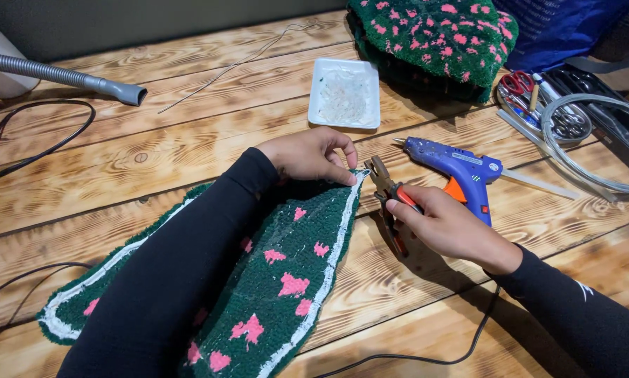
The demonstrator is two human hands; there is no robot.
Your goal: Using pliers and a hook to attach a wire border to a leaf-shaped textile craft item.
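The right hand holds pliers tight; their handles hide in the palm. The left hand pinches the white edge of a green rug with pink spots, lying at the table's near edge. The left sleeve covers part of it. A blue glue gun sits just beside the pliers.

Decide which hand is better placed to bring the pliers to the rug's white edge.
Right. The right hand already grips the pliers, whose tips sit beside the green rug piece at its white edge; the left hand pinches that edge.
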